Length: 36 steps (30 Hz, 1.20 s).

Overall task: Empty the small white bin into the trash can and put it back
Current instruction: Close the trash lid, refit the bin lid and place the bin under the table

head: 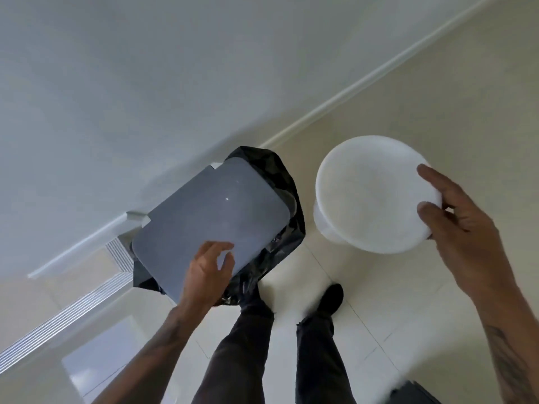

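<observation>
Holding small round white plastic bin (370, 193) by its rim with right hand (455, 217), just right of grey-lidded black-bagged trash can (213, 223); left hand (210, 269) loosely open on lid. Dumping done or not, can't tell; putting back still left.

I note the trash can lid (210, 217) as smooth matt grey plastic; its liner (287, 199) thin, glossy, crinkled black plastic film; the small white bin (373, 193) matt, slightly translucent white plastic; floor tiles (379, 330) glossy cream; trousers (248, 345) dark matt cloth.
</observation>
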Motion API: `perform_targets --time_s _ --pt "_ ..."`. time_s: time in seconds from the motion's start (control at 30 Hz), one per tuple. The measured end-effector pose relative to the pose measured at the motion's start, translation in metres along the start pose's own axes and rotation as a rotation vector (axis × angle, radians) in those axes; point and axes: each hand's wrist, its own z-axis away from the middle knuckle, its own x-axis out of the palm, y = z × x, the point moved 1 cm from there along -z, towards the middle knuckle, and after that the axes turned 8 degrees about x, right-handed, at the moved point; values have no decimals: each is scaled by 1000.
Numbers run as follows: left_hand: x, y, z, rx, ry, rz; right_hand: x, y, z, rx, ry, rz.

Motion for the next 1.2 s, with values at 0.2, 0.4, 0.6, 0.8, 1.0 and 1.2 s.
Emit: perform_targets --time_s 0.2,0.4,0.6,0.8,1.0,1.2 --pt "-56 133 -27 298 -8 497 12 5 46 28 -22 -115" --pt "-84 195 15 524 -107 393 -13 -11 108 21 47 -231" --pt "-117 232 108 607 -150 487 -73 -30 213 -52 206 -386" --pt "-142 247 256 674 -255 590 -101 -17 389 -49 394 -593" --pt "-139 293 382 837 -564 562 -127 5 572 84 729 -709" --pt "-138 305 457 992 -891 581 -91 1 698 186 1094 -854"
